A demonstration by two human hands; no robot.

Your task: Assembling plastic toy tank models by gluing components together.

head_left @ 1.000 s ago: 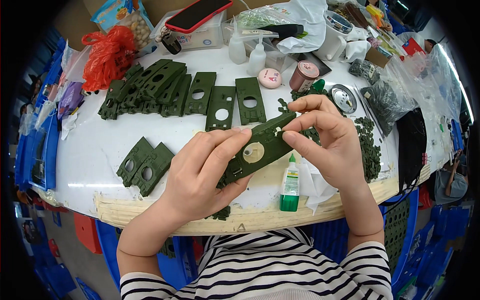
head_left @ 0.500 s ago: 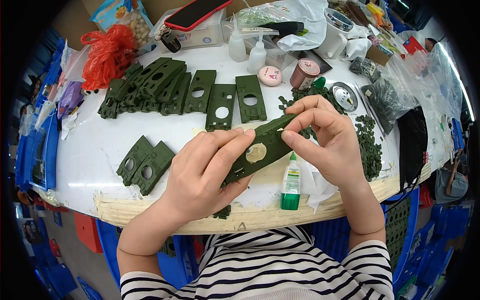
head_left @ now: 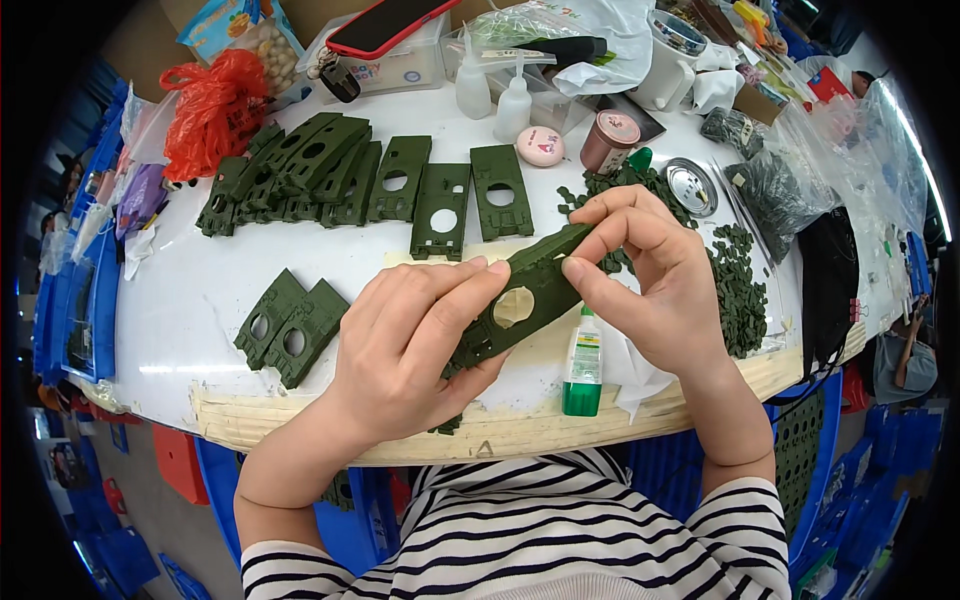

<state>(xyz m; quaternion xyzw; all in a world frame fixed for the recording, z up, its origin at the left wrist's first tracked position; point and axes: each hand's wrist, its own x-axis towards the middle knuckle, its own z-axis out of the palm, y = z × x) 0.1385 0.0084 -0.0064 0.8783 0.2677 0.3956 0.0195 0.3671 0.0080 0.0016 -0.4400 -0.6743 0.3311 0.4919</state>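
Between my two hands a dark green plastic model tank hull (head_left: 545, 285) is held tilted, its round hole facing up. My left hand (head_left: 405, 335) grips the near-left end, thumb below and fingers on top. At the far-right end, the thumb and fingers of my right hand (head_left: 640, 265) pinch the edge; whether a small part sits between them is hidden. Just below the hull stands a glue bottle (head_left: 583, 365) with a green base, beside a white tissue (head_left: 632, 375). Two similar hulls (head_left: 292, 330) lie to the left of my left hand.
More green hulls (head_left: 403, 180) are lined up and stacked at the back left. Loose small green parts (head_left: 735, 290) lie in heaps on the right, near a round metal lid (head_left: 690, 187). Two white squeeze bottles (head_left: 513, 108), a pink tin (head_left: 610, 145) and a red-cased phone (head_left: 390, 25) stand behind.
The hull's right end has tipped slightly, and my right hand has shifted a little with it. Both hands keep their hold; the picture has moved very slightly.
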